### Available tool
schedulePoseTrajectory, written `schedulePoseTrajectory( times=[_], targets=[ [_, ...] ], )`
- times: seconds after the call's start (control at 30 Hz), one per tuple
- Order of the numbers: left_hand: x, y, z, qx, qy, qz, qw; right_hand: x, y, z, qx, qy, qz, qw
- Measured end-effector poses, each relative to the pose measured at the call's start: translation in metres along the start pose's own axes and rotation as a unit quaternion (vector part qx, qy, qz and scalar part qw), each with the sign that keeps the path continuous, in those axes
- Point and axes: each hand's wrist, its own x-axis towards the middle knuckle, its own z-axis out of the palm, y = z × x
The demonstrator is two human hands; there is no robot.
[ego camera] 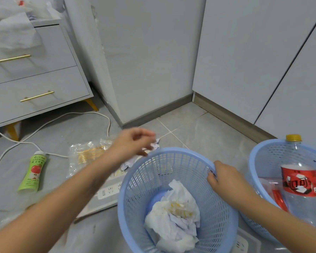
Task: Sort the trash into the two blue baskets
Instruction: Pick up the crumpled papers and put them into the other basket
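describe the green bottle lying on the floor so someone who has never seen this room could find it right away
Start at the grey two-drawer cabinet with gold bar handles on the left. On the grey tiled floor in front of it, just past a white power cable, lies the green plastic bottle with a white cap. A red apple picture on its label sets it apart from the crinkled clear plastic wrapper beside it.
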Motion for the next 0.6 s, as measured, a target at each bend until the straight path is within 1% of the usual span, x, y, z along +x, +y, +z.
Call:
schedulePoseTrajectory(
  times=[0.07, 0.1, 0.17, 0.27, 0.37, 0.47, 0.53, 0.6],
  targets=[
    [0.018, -0.003, -0.026, -0.062, 0.077, -0.027, 0.995, 0.001, -0.002, 0.001, 0.001, -0.001, 0.001, 1.000],
    [0.029, -0.011, -0.036, -0.069, 0.098, -0.045, 0.992, 0.001, -0.003, 0.001, 0.001, 0.000, 0.000, 1.000],
    [0.048, -0.037, -0.050, -0.054, 0.108, -0.095, 0.988, 0.001, -0.005, 0.003, 0.001, 0.002, -0.002, 1.000],
    [0.066, -0.087, -0.057, -0.001, 0.106, -0.179, 0.978, 0.001, -0.005, 0.005, 0.007, 0.005, -0.002, 1.000],
    [0.076, -0.128, -0.052, 0.007, 0.114, -0.238, 0.964, 0.001, -0.003, 0.005, 0.014, 0.009, 0.001, 1.000],
    [0.088, -0.153, -0.040, 0.037, 0.137, -0.249, 0.958, 0.001, 0.001, 0.004, 0.025, 0.009, 0.002, 1.000],
    [0.096, -0.163, -0.029, 0.103, 0.124, -0.239, 0.958, 0.000, 0.004, 0.002, 0.030, 0.006, -0.003, 1.000],
    [0.105, -0.172, -0.020, 0.172, 0.093, -0.231, 0.953, -0.001, 0.008, 0.000, 0.044, -0.002, -0.010, 0.999]
  ],
)
